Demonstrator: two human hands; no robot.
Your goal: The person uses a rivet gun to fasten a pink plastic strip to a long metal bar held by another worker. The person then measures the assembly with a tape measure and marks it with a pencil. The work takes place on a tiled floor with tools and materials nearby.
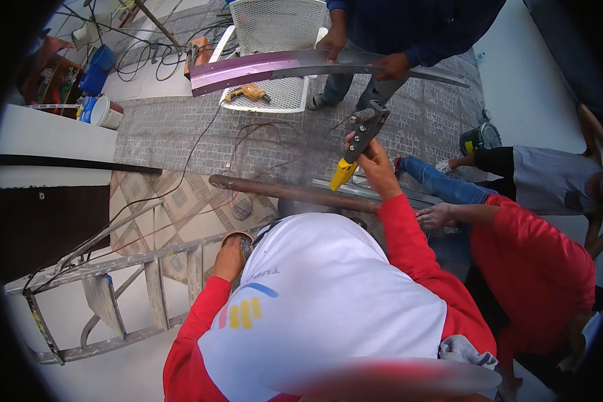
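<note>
My right hand (379, 167), raised in front of my chest, is closed round a hand riveter (362, 139) with a dark metal body and a yellow grip. Its head points up and to the right. Low at my left side, my left hand (229, 260) is closed at a small round container with a brown rim (238, 234); something clear shows inside, and my fingertips are partly hidden. Across from me, a person in dark blue holds a long metal channel (275, 67) with both hands, its left part covered in pinkish film.
A yellow drill (248, 93) lies on a white mesh chair (285, 94). A brown pipe (295, 191) crosses before me. An aluminium ladder (154, 288) is at my left, cables trail over the floor, and a person in red (529, 248) is close on my right.
</note>
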